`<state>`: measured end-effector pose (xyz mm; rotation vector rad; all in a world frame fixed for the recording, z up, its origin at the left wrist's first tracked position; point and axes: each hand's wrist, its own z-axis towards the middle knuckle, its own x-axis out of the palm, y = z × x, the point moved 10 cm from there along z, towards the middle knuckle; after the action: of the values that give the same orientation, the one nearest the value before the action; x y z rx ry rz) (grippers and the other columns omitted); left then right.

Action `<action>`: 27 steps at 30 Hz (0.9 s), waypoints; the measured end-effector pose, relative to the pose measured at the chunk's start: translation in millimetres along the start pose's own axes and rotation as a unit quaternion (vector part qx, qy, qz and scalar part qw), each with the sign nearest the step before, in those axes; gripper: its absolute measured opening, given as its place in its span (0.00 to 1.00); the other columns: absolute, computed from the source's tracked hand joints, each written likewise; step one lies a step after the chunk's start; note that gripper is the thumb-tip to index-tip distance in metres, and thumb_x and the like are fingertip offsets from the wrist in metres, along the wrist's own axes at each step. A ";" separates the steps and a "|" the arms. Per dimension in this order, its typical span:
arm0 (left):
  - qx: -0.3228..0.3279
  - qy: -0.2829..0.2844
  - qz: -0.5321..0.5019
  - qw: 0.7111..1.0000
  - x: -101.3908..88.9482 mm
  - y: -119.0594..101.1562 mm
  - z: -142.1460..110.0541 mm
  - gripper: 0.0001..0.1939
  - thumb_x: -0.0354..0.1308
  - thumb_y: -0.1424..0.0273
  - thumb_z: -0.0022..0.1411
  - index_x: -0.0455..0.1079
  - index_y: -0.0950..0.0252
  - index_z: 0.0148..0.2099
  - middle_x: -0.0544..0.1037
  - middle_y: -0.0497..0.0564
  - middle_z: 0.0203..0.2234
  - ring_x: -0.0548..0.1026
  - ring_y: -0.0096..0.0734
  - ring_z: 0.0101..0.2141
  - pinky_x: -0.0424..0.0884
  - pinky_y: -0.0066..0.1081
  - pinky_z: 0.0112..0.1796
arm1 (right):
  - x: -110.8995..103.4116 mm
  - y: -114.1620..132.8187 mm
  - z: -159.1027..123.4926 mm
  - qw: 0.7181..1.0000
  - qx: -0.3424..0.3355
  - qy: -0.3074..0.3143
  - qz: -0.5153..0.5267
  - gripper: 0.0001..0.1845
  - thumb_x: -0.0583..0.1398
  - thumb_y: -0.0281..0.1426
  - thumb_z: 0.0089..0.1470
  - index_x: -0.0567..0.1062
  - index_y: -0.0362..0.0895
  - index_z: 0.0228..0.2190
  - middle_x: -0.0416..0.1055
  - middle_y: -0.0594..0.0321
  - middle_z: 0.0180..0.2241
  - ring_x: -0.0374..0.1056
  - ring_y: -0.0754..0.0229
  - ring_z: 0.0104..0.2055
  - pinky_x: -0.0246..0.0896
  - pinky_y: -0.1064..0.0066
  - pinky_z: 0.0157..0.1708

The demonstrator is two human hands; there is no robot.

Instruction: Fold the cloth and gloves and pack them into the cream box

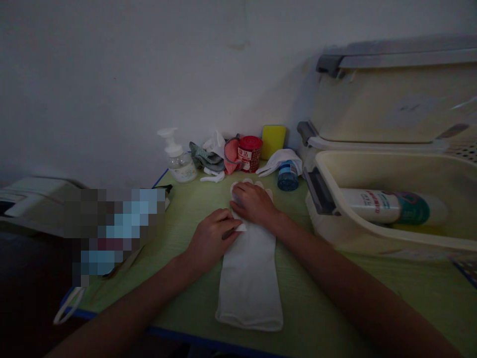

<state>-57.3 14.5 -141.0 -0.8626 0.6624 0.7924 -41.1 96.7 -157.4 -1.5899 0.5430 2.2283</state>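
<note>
A long-cuffed white glove (249, 283) lies flat on the green table, its cuff toward me and its fingers pointing away. Over the base of the glove's fingers, my right hand (255, 201) presses down with bent fingers gripping it. My left hand (212, 236) is closed at the glove's left edge. It pinches a small slim thing (231, 231) with a dark body and what looks like a white pointed tip; its kind cannot be made out. Parts of the glove's fingers are hidden under my right hand.
Behind stand a pump bottle (182, 166), crumpled cloths (208, 158), a red tin (250, 153), a yellow sponge (273, 141) and a blue jar (287, 175). At right, an open cream bin (346, 238) holds a spray can (387, 206). A blurred packet (126, 223) lies left.
</note>
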 end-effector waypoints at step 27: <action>0.047 0.111 -0.008 0.993 17.6 -14.7 2.8 0.10 0.52 0.74 0.61 0.75 0.67 0.35 0.73 0.53 0.30 0.71 0.34 0.34 0.69 0.34 0.37 | -19.3 -12.5 3.5 0.995 0.040 -0.064 0.070 0.14 0.47 0.24 0.61 0.72 0.36 0.34 0.72 0.54 0.35 0.66 0.59 0.38 0.56 0.71 0.39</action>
<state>-35.2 16.7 -147.3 -0.8754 0.8812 0.6503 -31.8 108.0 -139.4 -1.3975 0.7172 2.3592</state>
